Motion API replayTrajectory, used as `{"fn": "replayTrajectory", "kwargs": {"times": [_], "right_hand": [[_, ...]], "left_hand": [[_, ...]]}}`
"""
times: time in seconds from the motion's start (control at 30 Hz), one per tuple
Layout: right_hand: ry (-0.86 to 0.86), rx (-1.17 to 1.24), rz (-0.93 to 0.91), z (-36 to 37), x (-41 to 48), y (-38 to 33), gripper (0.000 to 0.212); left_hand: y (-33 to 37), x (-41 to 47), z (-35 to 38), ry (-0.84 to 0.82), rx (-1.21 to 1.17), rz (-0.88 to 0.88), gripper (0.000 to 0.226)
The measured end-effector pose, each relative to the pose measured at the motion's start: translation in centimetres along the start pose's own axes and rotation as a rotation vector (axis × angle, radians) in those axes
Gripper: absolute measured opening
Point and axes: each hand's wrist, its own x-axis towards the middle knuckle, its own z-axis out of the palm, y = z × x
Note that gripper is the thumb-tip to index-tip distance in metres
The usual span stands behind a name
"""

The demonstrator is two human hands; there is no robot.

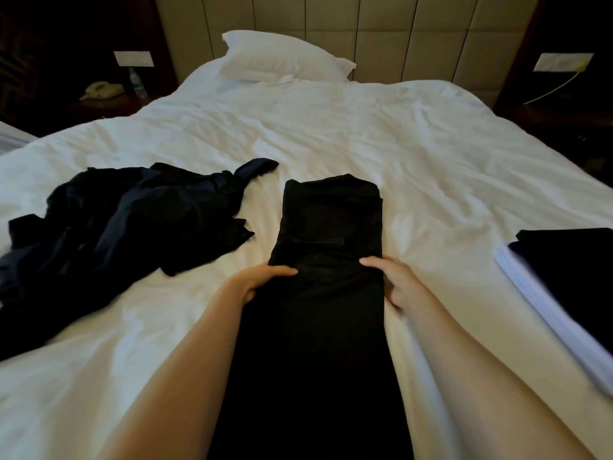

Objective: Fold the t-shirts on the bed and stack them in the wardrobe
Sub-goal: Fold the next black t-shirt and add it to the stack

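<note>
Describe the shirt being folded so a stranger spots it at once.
On the white bed, look to the middle of the near half. The black shirt lies there as a long narrow strip, left hand and right hand gripping its edges. The dark pile beside it is crumpled; the stack far right is untouched.

Single head-worn wide-angle camera at foot of bed [331, 127], facing forward and down toward headboard [381, 38]. Near: forearms [185, 376] fill lower frame, left hand [265, 277], right hand [394, 283] at centre on black t-shirt [331, 227]. Right margin blurred, perhaps lens-edge smear.
</note>
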Motion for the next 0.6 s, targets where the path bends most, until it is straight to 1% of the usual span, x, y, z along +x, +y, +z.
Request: {"fn": "replayTrajectory", "kwargs": {"times": [0.1,0.2,0.3,0.47,0.6], "right_hand": [[-0.005,-0.012,0.042,-0.1,-2.6,1.3,0.041],[-0.024,-0.045,0.102,-0.1,-5.5,2.6,0.037],[-0.036,-0.121,0.154,0.0,-8.4,3.9,0.041],[-0.009,-0.220,0.168,-0.2,-12.2,6.2,0.047],[-0.015,-0.233,0.184,-0.4,-14.4,7.6,0.053]], "left_hand": [[-2.2,-2.3,0.3,0.023,-0.012,-0.050,0.050],[-4.3,-4.6,0.3,0.010,-0.040,-0.101,0.035],[-5.9,-6.3,0.2,0.020,-0.059,-0.128,0.024],[-8.1,-9.3,0.6,0.065,-0.071,-0.154,0.021],[-10.0,-11.9,1.1,0.071,-0.105,-0.139,0.021]]}}
